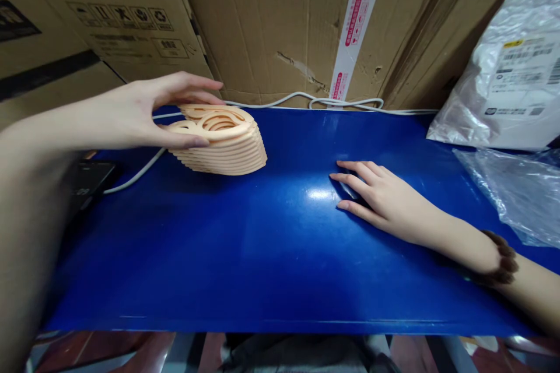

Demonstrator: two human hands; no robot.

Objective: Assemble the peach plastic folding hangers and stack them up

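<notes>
My left hand is closed on a stack of pale beige cut-out pieces at the left of the blue table. The thumb presses the stack's near side, and the fingers reach over its far side. Curved openings show in the top piece, and the layered edges of several pieces are visible below it. Whether the stack rests on the table or is slightly raised, I cannot tell. On the right, my right hand is open, its fingers apart and palm down at the table surface, holding nothing. A brown fuzzy band circles that wrist.
Cardboard boxes stand along the back of the blue table. A white cable runs along their base. A dark phone lies behind my left forearm. A labelled plastic parcel and clear plastic wrap are at the right.
</notes>
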